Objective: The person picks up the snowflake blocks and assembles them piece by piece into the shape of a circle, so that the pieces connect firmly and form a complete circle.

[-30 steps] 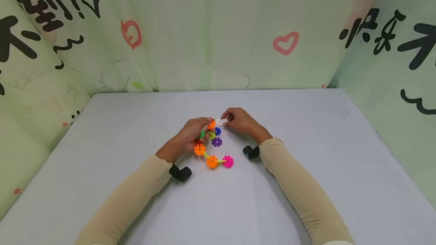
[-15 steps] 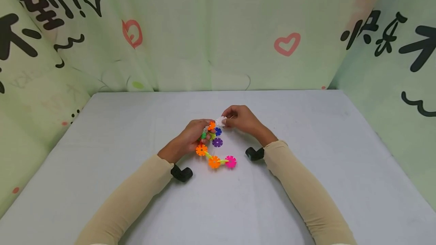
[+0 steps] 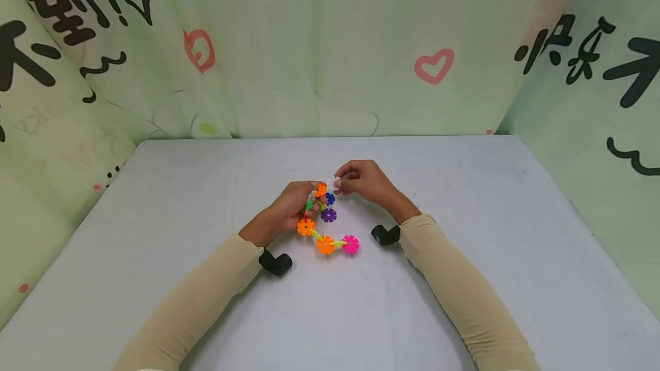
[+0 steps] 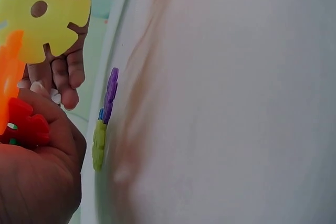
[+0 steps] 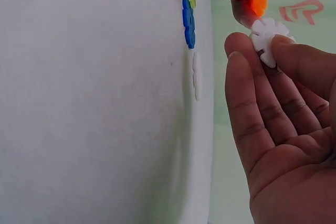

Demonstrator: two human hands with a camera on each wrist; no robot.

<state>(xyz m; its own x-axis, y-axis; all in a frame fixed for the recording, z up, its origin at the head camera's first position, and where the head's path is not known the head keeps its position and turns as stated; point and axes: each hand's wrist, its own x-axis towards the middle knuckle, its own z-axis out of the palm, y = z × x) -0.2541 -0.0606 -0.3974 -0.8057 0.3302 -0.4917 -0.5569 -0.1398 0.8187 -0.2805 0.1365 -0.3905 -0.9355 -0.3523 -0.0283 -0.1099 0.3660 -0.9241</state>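
My left hand (image 3: 291,206) grips a chain of notched plastic snowflake discs near its upper end, by an orange disc (image 3: 321,189). The chain hangs down past another orange disc (image 3: 306,227) to a pink disc (image 3: 350,244) at its tail. In the left wrist view a yellow disc (image 4: 58,19) and a red disc (image 4: 32,128) show close by that hand. Thumb and fingers of my right hand (image 3: 367,181) pinch a white disc (image 5: 266,31). It is right beside the held orange disc; whether their notches join, I cannot tell.
Loose on the white tabletop (image 3: 438,188) lie a purple disc (image 3: 328,214), a blue disc (image 3: 330,198), a yellow-green disc (image 4: 98,145) and another white disc (image 5: 196,77). A green printed curtain (image 3: 319,73) stands behind the table.
The chain's tail has swung slightly to the right. My right hand has shifted a little right, and the white disc has changed its tilt in the fingers. Both hands keep their hold.
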